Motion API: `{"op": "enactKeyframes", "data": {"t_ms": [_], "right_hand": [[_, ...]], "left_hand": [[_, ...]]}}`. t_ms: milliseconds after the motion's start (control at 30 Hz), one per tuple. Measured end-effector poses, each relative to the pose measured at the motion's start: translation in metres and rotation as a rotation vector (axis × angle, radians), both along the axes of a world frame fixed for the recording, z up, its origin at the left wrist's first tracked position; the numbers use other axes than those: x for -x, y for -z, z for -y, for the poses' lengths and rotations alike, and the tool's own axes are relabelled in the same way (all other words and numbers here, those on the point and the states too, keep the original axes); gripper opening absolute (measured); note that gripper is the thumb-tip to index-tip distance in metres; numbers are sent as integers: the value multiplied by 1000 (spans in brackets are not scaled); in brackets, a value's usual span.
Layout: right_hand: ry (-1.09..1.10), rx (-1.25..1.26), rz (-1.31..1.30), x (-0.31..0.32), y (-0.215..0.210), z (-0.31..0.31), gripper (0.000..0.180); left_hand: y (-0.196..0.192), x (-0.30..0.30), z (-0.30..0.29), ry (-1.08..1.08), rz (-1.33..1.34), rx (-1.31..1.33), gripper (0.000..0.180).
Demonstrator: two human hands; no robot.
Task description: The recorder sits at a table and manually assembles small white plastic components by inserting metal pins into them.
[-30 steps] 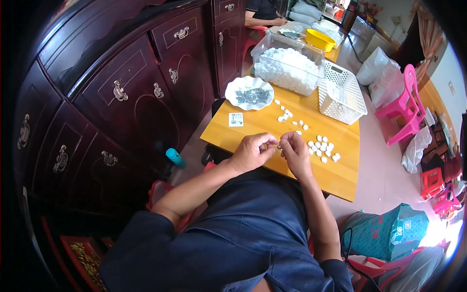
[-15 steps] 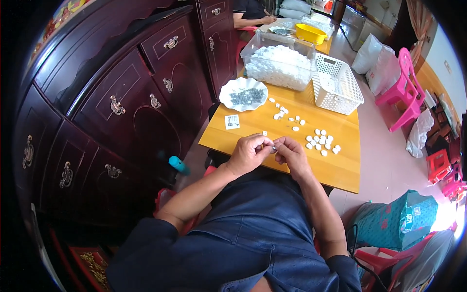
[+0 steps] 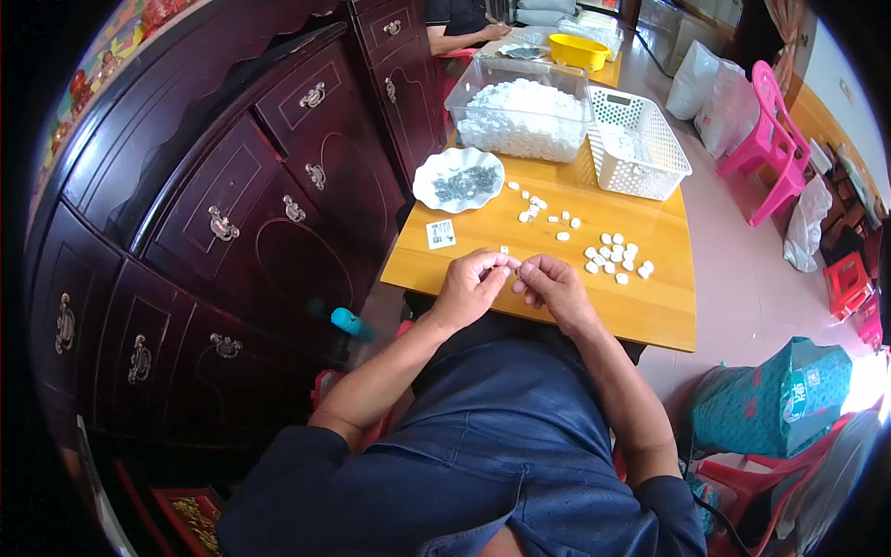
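Close together over the near edge of the wooden table (image 3: pixel 422 269), my left hand (image 3: pixel 471 286) and my right hand (image 3: pixel 557 290) meet at their fingertips. Both are closed in a pinch on something too small to make out. Just beyond them lies a single small white piece (image 3: pixel 504 249). Several similar white pieces (image 3: pixel 617 252) are grouped to the right, and more loose ones (image 3: pixel 533 206) lie in the middle. A white scalloped dish (image 3: pixel 423 190) holds small dark grey bits. Between it and my left hand lies a white printed card (image 3: pixel 441 234).
At the table's far end stand a clear plastic bin (image 3: pixel 471 121) heaped with white pieces and a white perforated basket (image 3: pixel 640 176). A yellow basin (image 3: pixel 580 51) and another person's arm (image 3: pixel 469 39) are farther back. Dark cabinets (image 3: pixel 241 195) line the left; a teal bag (image 3: pixel 756 408) stands right.
The view has shifted slightly. My hands stay together at the table edge, with the fingertips slightly repositioned. The white pieces lie as before.
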State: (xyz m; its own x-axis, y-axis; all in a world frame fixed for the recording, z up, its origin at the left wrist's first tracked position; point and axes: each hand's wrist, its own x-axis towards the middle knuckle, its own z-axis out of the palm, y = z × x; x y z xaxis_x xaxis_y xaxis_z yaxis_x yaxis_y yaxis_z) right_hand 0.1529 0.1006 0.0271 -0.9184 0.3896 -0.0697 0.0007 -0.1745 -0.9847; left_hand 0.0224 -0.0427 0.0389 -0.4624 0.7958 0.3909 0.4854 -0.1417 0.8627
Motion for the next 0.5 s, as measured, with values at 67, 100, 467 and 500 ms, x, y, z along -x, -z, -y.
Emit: {"op": "enactKeyframes", "data": {"t_ms": [67, 100, 467, 500], "right_hand": [[30, 3, 9, 0, -2, 2, 23], [33, 7, 9, 0, -2, 2, 23], [20, -9, 3, 2, 1, 1, 18], [15, -17, 0, 2, 2, 1, 18]], "left_hand": [[1, 0, 0, 4, 41, 24, 15], [3, 0, 0, 6, 101, 13, 17], [4, 4, -4, 15, 74, -55, 26], [3, 3, -4, 19, 71, -47, 26]]}}
